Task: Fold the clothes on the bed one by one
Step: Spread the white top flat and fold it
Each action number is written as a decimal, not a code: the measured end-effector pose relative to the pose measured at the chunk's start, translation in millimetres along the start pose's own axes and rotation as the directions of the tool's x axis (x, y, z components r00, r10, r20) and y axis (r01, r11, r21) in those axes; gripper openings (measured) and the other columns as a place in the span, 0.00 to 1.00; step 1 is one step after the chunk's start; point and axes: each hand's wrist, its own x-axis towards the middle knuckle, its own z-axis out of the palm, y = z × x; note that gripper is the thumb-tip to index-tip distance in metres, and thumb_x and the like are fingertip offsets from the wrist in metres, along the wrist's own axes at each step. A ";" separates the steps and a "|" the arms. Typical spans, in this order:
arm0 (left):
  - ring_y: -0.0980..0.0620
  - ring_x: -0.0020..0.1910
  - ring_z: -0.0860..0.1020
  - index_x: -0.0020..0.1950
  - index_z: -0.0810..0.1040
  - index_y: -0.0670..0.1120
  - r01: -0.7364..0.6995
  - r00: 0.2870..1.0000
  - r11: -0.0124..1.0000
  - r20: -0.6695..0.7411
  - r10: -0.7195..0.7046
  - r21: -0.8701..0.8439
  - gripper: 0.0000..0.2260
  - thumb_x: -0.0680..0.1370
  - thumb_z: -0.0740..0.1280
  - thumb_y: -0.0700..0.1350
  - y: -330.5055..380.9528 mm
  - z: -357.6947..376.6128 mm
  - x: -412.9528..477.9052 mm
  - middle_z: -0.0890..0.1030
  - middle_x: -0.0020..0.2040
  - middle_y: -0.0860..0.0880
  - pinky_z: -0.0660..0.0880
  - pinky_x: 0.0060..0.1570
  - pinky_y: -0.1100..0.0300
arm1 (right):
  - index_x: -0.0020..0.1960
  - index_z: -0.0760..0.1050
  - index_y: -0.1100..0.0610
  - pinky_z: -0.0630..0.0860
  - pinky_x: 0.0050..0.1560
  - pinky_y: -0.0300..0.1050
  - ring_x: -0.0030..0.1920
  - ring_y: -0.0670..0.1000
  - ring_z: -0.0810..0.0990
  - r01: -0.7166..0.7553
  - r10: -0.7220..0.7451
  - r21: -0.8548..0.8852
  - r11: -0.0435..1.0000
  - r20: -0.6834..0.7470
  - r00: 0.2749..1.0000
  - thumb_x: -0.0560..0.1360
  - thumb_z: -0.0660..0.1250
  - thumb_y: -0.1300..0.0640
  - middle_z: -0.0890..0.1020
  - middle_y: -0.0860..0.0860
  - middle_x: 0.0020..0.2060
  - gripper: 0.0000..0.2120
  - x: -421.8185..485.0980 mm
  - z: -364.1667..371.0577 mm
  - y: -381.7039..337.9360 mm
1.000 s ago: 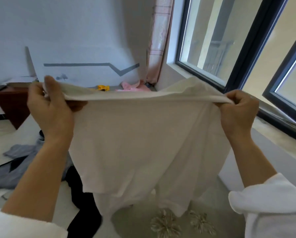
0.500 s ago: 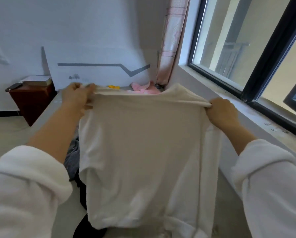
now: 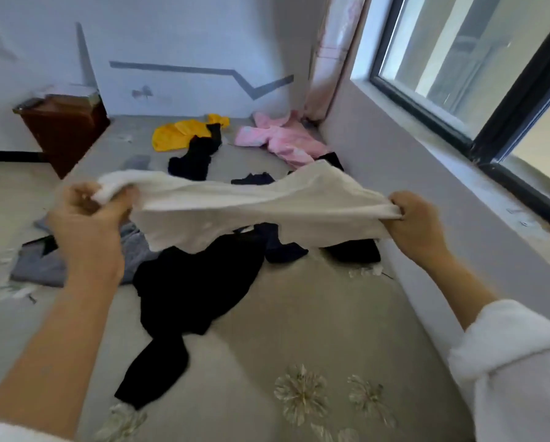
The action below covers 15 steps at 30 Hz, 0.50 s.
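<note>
Holding a white shirt [image 3: 260,205] up over the bed [image 3: 299,314], spread wide and roughly level between both hands. Gripping one end with the left hand [image 3: 85,224], fingers curled tight round a bunched-up wad of cloth (a bit blurry there, so no telling exactly which part of the shirt). Clamping the other end in the right hand [image 3: 417,224], closed into a fist round the edge of the fabric. Hands well apart, one at each end. Pulled fairly taut along the near edge, billowing up a little at the back on the right. Apparently hanging clear of the bed, just above the pile.

Underneath, lying on the bed: a big black top [image 3: 197,282] with one sleeve trailing towards the near end, a grey piece [image 3: 44,263] off to the left and partly hidden by the left forearm, and a dark navy bit [image 3: 280,247] poking out below the shirt.

Further back, near the wall: a yellow top [image 3: 178,132], another black piece [image 3: 194,157] touching it, and a pink one [image 3: 283,141] near the curtain [image 3: 334,59] in the corner.

Also a brown nightstand [image 3: 63,126] left of the bed and a dark-framed window [image 3: 477,59] on the right. White sleeve [image 3: 515,362] pushed up the right forearm.
</note>
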 end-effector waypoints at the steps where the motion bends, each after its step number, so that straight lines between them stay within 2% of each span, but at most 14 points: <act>1: 0.53 0.41 0.79 0.36 0.75 0.57 0.097 0.995 0.994 -0.010 -0.096 0.050 0.11 0.66 0.77 0.46 -22.1 -8.6 -22.8 0.80 0.37 0.56 0.78 0.45 0.53 | 0.34 0.69 0.58 0.60 0.32 0.47 0.33 0.54 0.69 -0.015 0.016 -0.010 1.000 0.105 0.994 0.71 0.69 0.63 0.72 0.54 0.32 0.11 -15.7 16.7 13.1; 3: 0.49 0.41 0.76 0.36 0.73 0.54 0.331 0.943 0.924 -0.034 -0.331 0.192 0.13 0.70 0.72 0.37 -74.7 -24.3 -65.6 0.78 0.38 0.51 0.75 0.46 0.50 | 0.37 0.69 0.55 0.65 0.34 0.50 0.35 0.56 0.72 -0.015 0.025 -0.034 0.999 0.343 0.939 0.72 0.69 0.63 0.73 0.52 0.34 0.10 -49.9 49.1 38.3; 5: 0.45 0.43 0.75 0.39 0.71 0.48 0.555 0.824 0.766 -0.084 -0.561 0.324 0.12 0.73 0.66 0.32 -123.4 -39.6 -108.0 0.77 0.43 0.42 0.75 0.46 0.48 | 0.43 0.70 0.54 0.69 0.39 0.50 0.40 0.59 0.76 0.035 0.069 -0.170 0.985 0.567 0.821 0.74 0.66 0.61 0.76 0.53 0.40 0.05 -85.1 79.6 60.8; 7: 0.41 0.45 0.78 0.43 0.73 0.43 0.697 0.690 0.589 -0.157 -0.707 0.410 0.07 0.74 0.64 0.31 -161.9 -52.8 -152.7 0.78 0.48 0.39 0.77 0.46 0.47 | 0.48 0.68 0.52 0.68 0.46 0.48 0.49 0.57 0.77 0.107 0.168 -0.327 0.939 0.707 0.687 0.74 0.62 0.61 0.76 0.52 0.47 0.06 -122.5 105.3 82.6; 9: 0.39 0.42 0.80 0.47 0.74 0.41 0.766 0.598 0.472 -0.214 -0.773 0.436 0.06 0.76 0.64 0.31 -189.9 -62.0 -191.9 0.78 0.49 0.37 0.78 0.41 0.49 | 0.50 0.67 0.50 0.65 0.55 0.50 0.52 0.54 0.74 0.103 0.277 -0.403 0.910 0.772 0.572 0.75 0.59 0.62 0.73 0.50 0.48 0.08 -158.6 122.3 101.1; 11: 0.43 0.36 0.77 0.46 0.72 0.42 0.788 0.552 0.400 -0.248 -0.796 0.468 0.06 0.76 0.63 0.31 -207.3 -68.5 -222.7 0.77 0.48 0.35 0.76 0.34 0.54 | 0.44 0.64 0.49 0.61 0.58 0.51 0.46 0.52 0.70 0.096 0.343 -0.438 0.894 0.807 0.481 0.73 0.57 0.65 0.68 0.48 0.44 0.10 -189.7 129.8 113.9; 13: 0.44 0.34 0.76 0.46 0.71 0.42 0.780 0.532 0.347 -0.259 -0.806 0.522 0.06 0.77 0.61 0.32 -216.2 -73.7 -244.7 0.77 0.46 0.36 0.74 0.32 0.56 | 0.39 0.59 0.48 0.60 0.56 0.50 0.43 0.52 0.66 0.153 0.352 -0.456 0.877 0.826 0.441 0.72 0.57 0.67 0.65 0.48 0.41 0.14 -211.9 133.3 123.3; 15: 0.43 0.35 0.77 0.46 0.71 0.42 0.715 0.558 0.321 -0.230 -0.797 0.621 0.05 0.77 0.61 0.32 -221.1 -81.4 -260.0 0.77 0.44 0.37 0.74 0.33 0.55 | 0.36 0.55 0.48 0.60 0.55 0.49 0.43 0.51 0.65 0.201 0.332 -0.448 0.871 0.840 0.429 0.71 0.57 0.67 0.64 0.47 0.39 0.17 -226.6 134.8 130.4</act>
